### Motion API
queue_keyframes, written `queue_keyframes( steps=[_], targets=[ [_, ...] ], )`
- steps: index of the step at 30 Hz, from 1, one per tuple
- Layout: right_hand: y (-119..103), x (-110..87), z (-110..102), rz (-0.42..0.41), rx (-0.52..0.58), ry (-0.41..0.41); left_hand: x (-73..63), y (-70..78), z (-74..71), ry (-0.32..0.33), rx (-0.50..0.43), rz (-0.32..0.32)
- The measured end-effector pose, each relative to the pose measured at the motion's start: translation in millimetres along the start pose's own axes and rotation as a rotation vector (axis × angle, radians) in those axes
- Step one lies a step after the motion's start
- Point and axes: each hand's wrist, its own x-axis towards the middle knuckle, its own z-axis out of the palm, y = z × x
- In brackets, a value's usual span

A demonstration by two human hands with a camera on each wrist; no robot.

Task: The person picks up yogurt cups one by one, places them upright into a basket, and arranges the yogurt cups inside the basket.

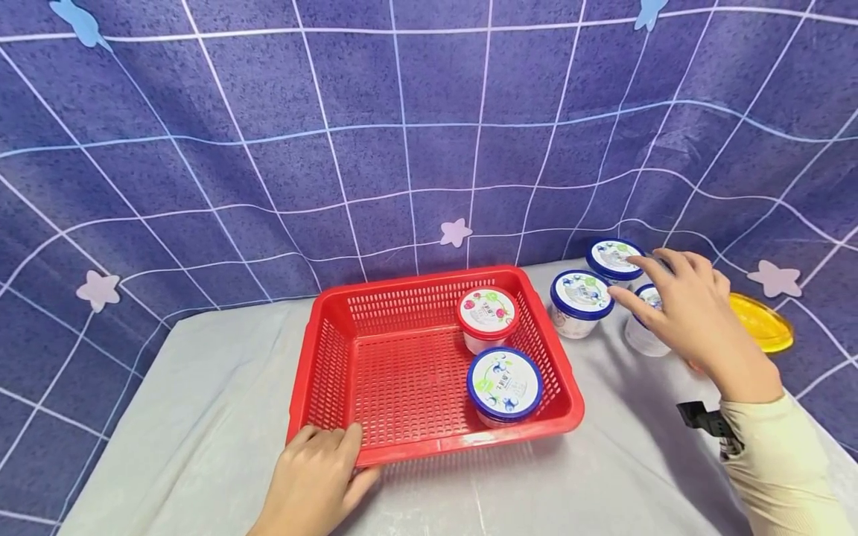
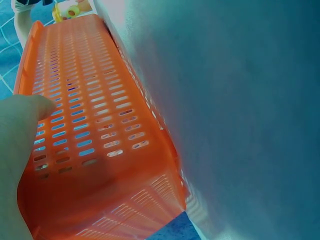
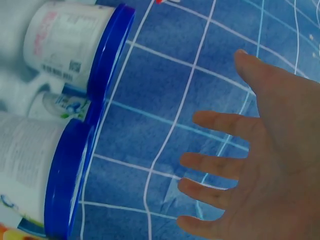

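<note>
Two tubs stood in the basket [image 1: 395,447], lids on: the red-lidded tub [image 1: 487,313] at two o'clock from its middle, and the blue-lidded tub [image 1: 505,385] between three and four. The left hand [image 1: 317,470] gripped the basket's near rim between seven and eight o'clock, its fingers curled over the edge and its thumb pressed to the outer wall.

Outside, between two and three o'clock, three more blue-lidded tubs stood upright on the pale cloth [image 1: 214,417]: the near-left one [image 1: 582,294], just beside the basket; the far one [image 1: 614,257], close behind it; and the right one [image 1: 645,339], partly hidden by the right hand [image 1: 697,313]. That hand hung over this group with fingers and thumb spread wide, holding nothing; the right wrist view showed its fingers apart from the lids.

At three o'clock, beyond the hand, lay a yellow oval thing [image 1: 764,324]. A cream sleeve [image 1: 780,454] and a black strap [image 1: 713,424] circled the right forearm. A gridded blue curtain [image 1: 375,164] spanned twelve o'clock.
</note>
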Motion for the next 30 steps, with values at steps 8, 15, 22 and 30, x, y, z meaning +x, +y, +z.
queue_keyframes(
  steps=[8, 15, 22, 30],
  targets=[
    [26, -2.1, -7, 0.124, -0.031, -0.144, 0.1, 0.2, -0.9, -0.026, 0.006, -0.005],
    [46, -3.6, -11, 0.212, -0.04, -0.171, 2.6, 0.5, -1.0, -0.027, 0.009, -0.01],
    [58, -4.4, -9, 0.271, -0.041, -0.165, 1.6, 3.8, -2.2, -0.048, 0.026, -0.031],
    [74, -7.1, -8, 0.368, -0.086, -0.15, 0.9, 3.3, -2.0, -0.039, 0.016, -0.031]
  ],
)
